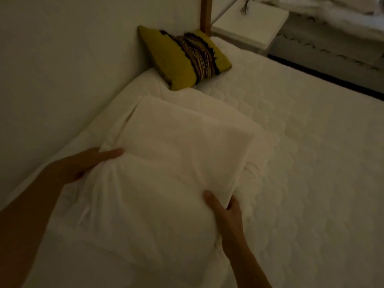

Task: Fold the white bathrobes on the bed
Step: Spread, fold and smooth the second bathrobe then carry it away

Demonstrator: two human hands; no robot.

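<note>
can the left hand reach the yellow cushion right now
Probably, though not freely: the left hand holds the folded bathrobe and must release it first; only bed lies between it and the yellow cushion.

A mustard-yellow cushion [182, 59] with a dark patterned band leans tilted against a pale wall [62, 59] in a dimly lit room. A wooden post [206, 13] rises just behind it, beside a white bedside table [253, 23] carrying a small dark object [245, 5] too blurred to identify. Beyond a dark strip [324, 77] along the floor, rumpled white bedding [332, 9] fills the upper right corner.
</note>
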